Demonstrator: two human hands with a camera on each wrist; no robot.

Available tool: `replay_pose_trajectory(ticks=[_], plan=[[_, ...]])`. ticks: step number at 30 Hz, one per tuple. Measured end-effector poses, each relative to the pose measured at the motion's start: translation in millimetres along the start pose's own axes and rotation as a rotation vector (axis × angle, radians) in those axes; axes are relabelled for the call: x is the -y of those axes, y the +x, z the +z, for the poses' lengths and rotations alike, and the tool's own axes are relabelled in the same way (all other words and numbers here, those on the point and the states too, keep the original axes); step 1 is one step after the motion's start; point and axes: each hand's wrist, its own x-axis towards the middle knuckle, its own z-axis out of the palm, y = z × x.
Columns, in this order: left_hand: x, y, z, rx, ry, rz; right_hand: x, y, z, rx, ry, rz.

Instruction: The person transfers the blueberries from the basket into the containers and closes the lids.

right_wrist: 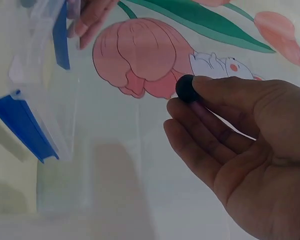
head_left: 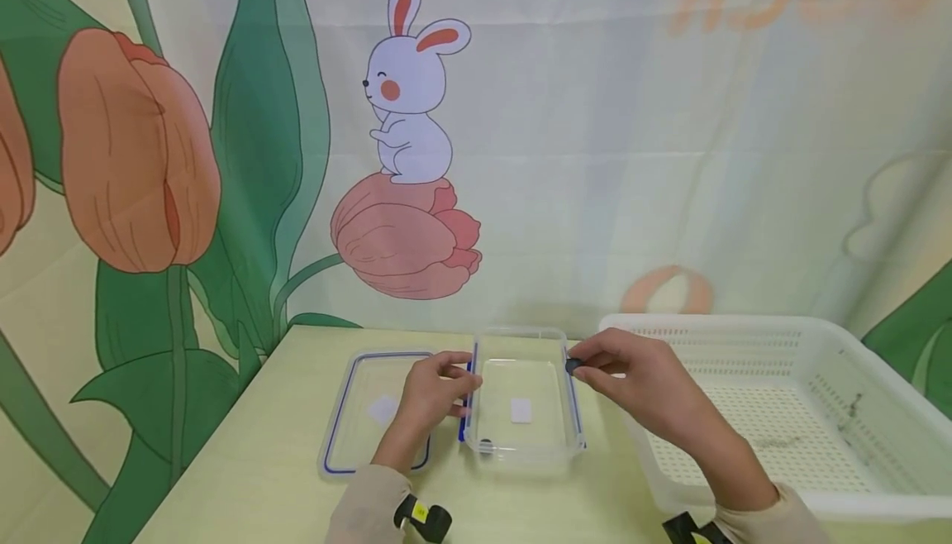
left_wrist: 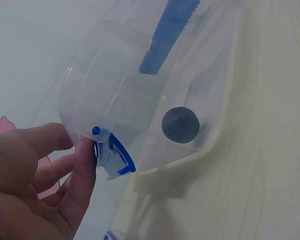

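A clear plastic food container (head_left: 531, 451) with blue side latches stands lidless on the table. My left hand (head_left: 439, 391) grips its left wall near the rim, the fingers beside a blue latch (left_wrist: 117, 157) in the left wrist view. Between thumb and fingertips, my right hand (head_left: 643, 383) pinches a small dark ball (right_wrist: 187, 89) close to the container's right rim. A similar dark ball (left_wrist: 180, 125) lies inside the container, at its near left corner in the head view. The container's lid (head_left: 357, 470), clear with a blue seal, lies flat to the left.
A large white perforated plastic basket (head_left: 744, 322) stands on the right side of the pale table (head_left: 245, 461). Behind the table hangs a printed cloth (head_left: 550, 155) with tulips and a rabbit. A white label (head_left: 521, 410) shows at the container's bottom.
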Motion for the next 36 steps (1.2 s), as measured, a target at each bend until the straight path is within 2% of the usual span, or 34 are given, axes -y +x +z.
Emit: replay_pose_trajectory(ticks=[6, 15, 22, 28, 36], plan=[[0.9, 0.8, -0.6, 0.007, -0.009, 0.003, 2.3, 0.7, 22.0, 0.052, 0.029, -0.044], [1.4, -0.1, -0.1, 0.000, 0.001, 0.005, 2.8, -1.7, 49.2, 0.169, 0.028, -0.014], [1.2, -0.2, 0.5, -0.010, 0.016, 0.002, -0.4, -1.7, 67.0, 0.224, 0.029, -0.007], [0.6, -0.2, -0.6, -0.005, 0.006, 0.005, -4.9, -2.0, 76.4, 0.239, -0.035, -0.037], [1.8, -0.3, 0.6, -0.001, 0.000, 0.008, -8.1, -3.0, 78.3, 0.248, -0.035, -0.044]])
